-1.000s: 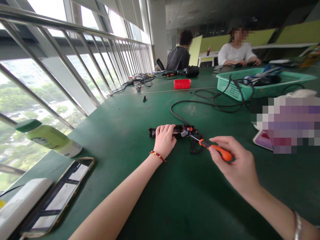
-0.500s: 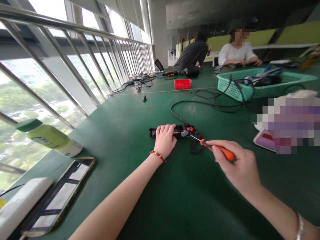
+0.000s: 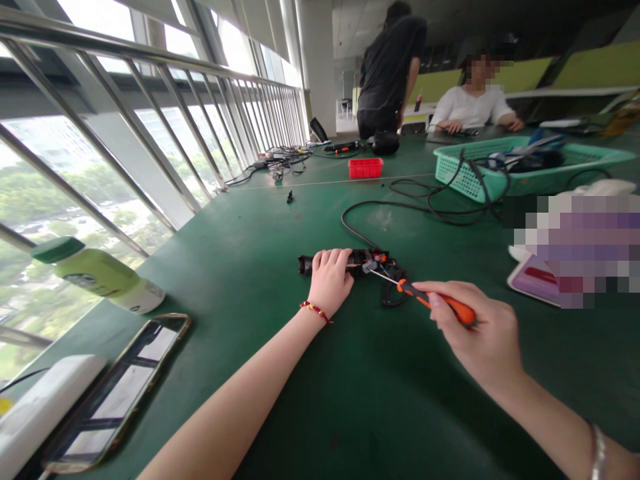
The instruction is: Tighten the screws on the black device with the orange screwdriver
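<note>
the left hand [image 3: 329, 280] lies palm down on the black device [image 3: 367, 261], forearm stretched straight out, fingers curled narrow over its body and pressing it to the green table [image 3: 280, 220]. a red thread band circles that wrist. the right hand [image 3: 480, 337] comes in from the device's right, fingers closed around the orange handle of the screwdriver [image 3: 440, 305]. its thin shaft slants up and left to the device's middle, just right of the left knuckles.

the left hand covers much of the device: only a dark end left of the fingers and a tangle of small parts to their right show. what the tip touches is too small to tell. a black cable [image 3: 400, 207] loops away behind the device toward a teal basket [image 3: 465, 180]. a blurred patch hides whatever lies right of the device. a phone [image 3: 115, 393] and a pale green bottle [image 3: 95, 273] lie well left of the device. a red box [image 3: 365, 168] and 2 people are far behind it.
</note>
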`<action>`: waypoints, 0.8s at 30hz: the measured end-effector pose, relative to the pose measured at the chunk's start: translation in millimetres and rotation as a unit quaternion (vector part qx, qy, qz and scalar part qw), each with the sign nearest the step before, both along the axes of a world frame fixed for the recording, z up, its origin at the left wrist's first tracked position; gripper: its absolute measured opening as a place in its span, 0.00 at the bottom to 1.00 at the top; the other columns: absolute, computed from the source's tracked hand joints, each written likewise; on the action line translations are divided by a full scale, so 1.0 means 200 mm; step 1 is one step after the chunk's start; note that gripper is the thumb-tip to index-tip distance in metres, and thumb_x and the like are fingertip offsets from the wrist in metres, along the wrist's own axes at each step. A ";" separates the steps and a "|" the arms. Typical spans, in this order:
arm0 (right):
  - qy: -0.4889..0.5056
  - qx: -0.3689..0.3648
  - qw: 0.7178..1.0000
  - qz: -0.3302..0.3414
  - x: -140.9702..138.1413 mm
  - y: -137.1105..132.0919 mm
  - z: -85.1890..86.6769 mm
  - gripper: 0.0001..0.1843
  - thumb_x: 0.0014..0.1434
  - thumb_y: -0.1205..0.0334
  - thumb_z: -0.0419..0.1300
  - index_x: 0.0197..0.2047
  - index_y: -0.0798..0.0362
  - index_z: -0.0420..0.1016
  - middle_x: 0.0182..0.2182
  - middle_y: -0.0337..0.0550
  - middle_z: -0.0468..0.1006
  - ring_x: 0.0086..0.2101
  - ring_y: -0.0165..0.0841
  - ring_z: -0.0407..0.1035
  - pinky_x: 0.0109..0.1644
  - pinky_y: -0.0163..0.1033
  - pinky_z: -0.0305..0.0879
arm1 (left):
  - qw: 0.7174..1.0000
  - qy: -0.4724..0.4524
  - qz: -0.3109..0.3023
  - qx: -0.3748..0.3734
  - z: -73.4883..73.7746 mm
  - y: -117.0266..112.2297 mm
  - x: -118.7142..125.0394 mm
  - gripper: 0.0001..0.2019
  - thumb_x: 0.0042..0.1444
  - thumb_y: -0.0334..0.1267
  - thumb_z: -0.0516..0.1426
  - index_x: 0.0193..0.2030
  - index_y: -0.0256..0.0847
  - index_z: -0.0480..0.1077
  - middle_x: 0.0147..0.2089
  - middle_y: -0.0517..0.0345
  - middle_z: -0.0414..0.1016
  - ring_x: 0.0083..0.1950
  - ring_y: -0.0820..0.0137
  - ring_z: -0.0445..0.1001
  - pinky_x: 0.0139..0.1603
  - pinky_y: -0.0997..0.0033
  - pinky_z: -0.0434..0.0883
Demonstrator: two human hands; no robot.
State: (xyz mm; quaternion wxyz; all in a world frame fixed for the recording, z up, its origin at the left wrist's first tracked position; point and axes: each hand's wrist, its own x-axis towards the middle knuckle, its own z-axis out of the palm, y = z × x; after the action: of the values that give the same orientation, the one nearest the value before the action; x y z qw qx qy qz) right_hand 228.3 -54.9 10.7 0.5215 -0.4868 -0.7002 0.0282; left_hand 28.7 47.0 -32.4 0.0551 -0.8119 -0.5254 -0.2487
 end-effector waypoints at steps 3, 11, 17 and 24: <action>-0.003 0.007 1.000 0.006 0.00 0.00 0.00 0.09 0.57 0.64 0.56 0.36 0.50 0.78 0.22 0.38 0.76 0.22 0.30 0.70 0.30 0.38 0.69 | 1.000 0.000 0.002 -0.003 0.01 0.00 0.00 0.20 0.53 0.29 0.52 0.54 0.39 0.64 0.51 0.53 0.71 0.54 0.61 0.64 0.62 0.58 0.56; -0.022 -0.008 1.000 0.001 0.00 0.00 -0.02 0.09 0.59 0.64 0.56 0.40 0.50 0.76 0.27 0.40 0.77 0.28 0.32 0.73 0.34 0.38 0.70 | 1.000 0.000 0.001 -0.001 0.01 0.00 0.00 0.20 0.53 0.29 0.51 0.54 0.38 0.64 0.51 0.53 0.71 0.53 0.61 0.64 0.62 0.58 0.56; 0.030 0.011 0.999 -0.019 0.00 0.01 -0.04 0.17 0.55 0.63 0.59 0.50 0.52 0.69 0.39 0.46 0.75 0.38 0.35 0.73 0.41 0.39 0.71 | 1.000 0.002 0.003 -0.005 0.01 0.00 0.00 0.20 0.53 0.28 0.51 0.54 0.39 0.64 0.51 0.53 0.71 0.54 0.61 0.64 0.62 0.58 0.56; 0.016 -0.044 0.999 -0.005 -0.01 0.00 -0.03 0.09 0.57 0.60 0.59 0.42 0.51 0.71 0.28 0.39 0.76 0.28 0.31 0.73 0.33 0.36 0.69 | 1.000 0.002 0.004 -0.007 0.01 0.00 0.00 0.20 0.53 0.29 0.51 0.54 0.39 0.64 0.51 0.52 0.71 0.54 0.61 0.64 0.62 0.58 0.56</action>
State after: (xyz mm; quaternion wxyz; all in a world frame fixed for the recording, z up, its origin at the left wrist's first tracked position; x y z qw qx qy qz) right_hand 226.6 -54.9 4.8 0.5109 -0.5125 -0.6872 0.0641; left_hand 29.6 46.2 -30.6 0.0516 -0.8106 -0.5301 -0.2434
